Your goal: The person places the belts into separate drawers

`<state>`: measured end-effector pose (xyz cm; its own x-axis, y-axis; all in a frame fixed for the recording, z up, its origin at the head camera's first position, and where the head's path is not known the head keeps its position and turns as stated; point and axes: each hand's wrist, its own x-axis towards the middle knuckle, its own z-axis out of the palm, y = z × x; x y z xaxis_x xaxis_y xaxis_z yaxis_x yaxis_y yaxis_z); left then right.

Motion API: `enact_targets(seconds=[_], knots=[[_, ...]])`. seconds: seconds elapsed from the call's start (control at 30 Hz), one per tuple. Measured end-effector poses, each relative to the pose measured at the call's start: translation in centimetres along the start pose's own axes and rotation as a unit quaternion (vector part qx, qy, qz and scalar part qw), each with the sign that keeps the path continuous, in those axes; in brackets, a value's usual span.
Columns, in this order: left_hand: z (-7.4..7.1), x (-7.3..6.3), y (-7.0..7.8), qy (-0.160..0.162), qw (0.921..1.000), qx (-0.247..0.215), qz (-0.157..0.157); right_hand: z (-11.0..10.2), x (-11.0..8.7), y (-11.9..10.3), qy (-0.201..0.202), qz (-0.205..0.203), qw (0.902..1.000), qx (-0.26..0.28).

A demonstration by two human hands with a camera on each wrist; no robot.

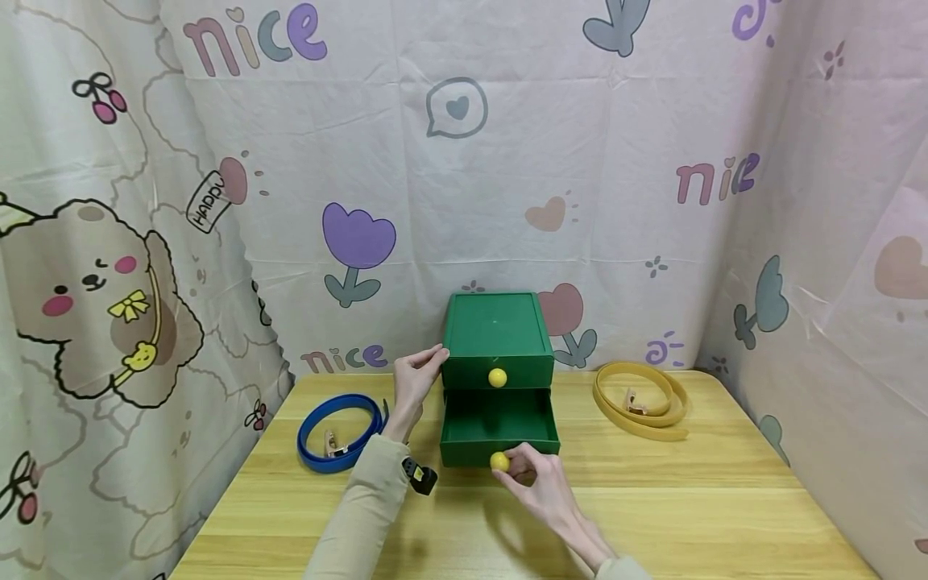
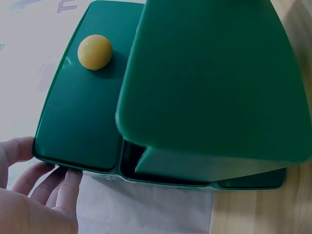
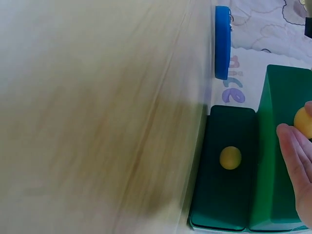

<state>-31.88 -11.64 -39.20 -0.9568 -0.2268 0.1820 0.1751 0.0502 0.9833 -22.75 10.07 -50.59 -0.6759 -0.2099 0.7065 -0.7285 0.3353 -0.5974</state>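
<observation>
A green drawer box (image 1: 498, 326) stands at the back of the wooden table, its top drawer closed. Below that, a middle drawer (image 1: 500, 417) is pulled out, and its visible inside holds nothing. My right hand (image 1: 545, 487) pinches this drawer's round yellow knob (image 1: 499, 461) between thumb and fingers. In the right wrist view, a closed lower drawer (image 3: 224, 200) shows beneath, with its own yellow knob (image 3: 230, 157). My left hand (image 1: 416, 387) grips the box's upper left front corner. In the left wrist view, its fingertips (image 2: 70, 179) touch the side edge.
A coiled blue belt (image 1: 308, 423) with a buckle lies on the table, left of the box. To the right lies a coiled yellow belt (image 1: 605, 395), also buckled. Printed curtains (image 1: 464, 185) surround the table (image 1: 689, 515) at the back and sides.
</observation>
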Motion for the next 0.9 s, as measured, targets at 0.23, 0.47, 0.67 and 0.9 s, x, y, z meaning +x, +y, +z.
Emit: enact_targets(seconds=[0.23,0.47,0.67,0.9], knots=[[0.01,0.0,0.02,0.0,1.0,-0.002,0.001,-0.29,-0.13,0.12,-0.012,-0.013,0.9998,-0.009],[0.01,-0.06,0.09,-0.001,1.0,-0.002,-0.001,-0.5,-0.25,0.32,-0.021,-0.057,0.9981,-0.013],[-0.02,-0.12,0.12,-0.001,1.0,-0.001,0.0,-0.67,-0.29,0.2,-0.026,-0.075,0.9968,-0.01],[-0.05,-0.08,0.1,-0.002,1.0,-0.003,0.002,-0.82,-0.37,0.0,-0.032,-0.071,0.997,0.005]])
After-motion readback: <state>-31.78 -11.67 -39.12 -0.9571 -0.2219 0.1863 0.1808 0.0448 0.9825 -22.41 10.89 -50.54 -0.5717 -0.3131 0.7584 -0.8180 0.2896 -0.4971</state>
